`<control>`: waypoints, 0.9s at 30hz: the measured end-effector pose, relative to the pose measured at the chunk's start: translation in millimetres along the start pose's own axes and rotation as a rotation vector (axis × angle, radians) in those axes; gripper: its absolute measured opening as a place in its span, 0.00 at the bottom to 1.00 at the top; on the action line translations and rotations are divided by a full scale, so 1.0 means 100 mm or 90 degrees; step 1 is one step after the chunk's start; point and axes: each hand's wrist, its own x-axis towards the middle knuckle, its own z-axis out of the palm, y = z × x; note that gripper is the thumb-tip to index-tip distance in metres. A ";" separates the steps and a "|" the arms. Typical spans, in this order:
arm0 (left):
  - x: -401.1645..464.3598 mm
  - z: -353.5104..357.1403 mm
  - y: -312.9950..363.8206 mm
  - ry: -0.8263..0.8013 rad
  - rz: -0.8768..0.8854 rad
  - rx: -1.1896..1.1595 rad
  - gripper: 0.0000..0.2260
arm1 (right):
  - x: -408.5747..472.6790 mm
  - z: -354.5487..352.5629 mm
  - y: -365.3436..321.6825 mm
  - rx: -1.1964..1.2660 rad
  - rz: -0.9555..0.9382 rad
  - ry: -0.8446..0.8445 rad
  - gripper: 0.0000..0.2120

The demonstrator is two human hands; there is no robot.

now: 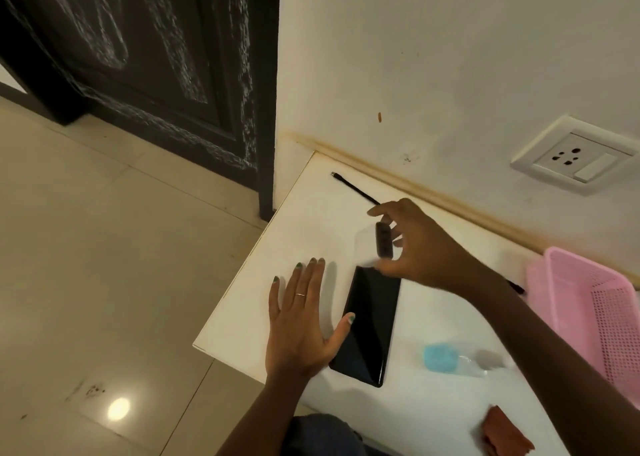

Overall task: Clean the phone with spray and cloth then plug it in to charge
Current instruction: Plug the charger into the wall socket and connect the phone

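I am steadying the phone (369, 324) with my flat, open left hand (301, 320) while my right hand (412, 244) is pinching the charger plug (383, 240), readying it for charging.

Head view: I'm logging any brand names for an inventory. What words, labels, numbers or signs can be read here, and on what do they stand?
None can be read.
Phone: screen dark, no text shows.
Spray bottle: blurred, no label legible.
Wall socket: plain holes and switch, no markings visible.
Charger plug in the right hand: motion-blurred, nothing readable.
Pink basket and cloth: no print visible.
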 end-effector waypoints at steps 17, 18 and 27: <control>0.00 0.06 -0.02 0.008 -0.050 -0.020 0.29 | -0.23 0.65 -0.39 -0.015 -0.008 -0.063 0.28; 0.00 0.06 -0.02 0.006 -0.059 -0.027 0.29 | -0.18 0.60 -0.36 0.024 0.009 -0.059 0.26; 0.01 0.02 -0.01 -0.027 -0.060 -0.005 0.30 | 0.99 0.34 0.22 0.027 0.101 0.156 0.12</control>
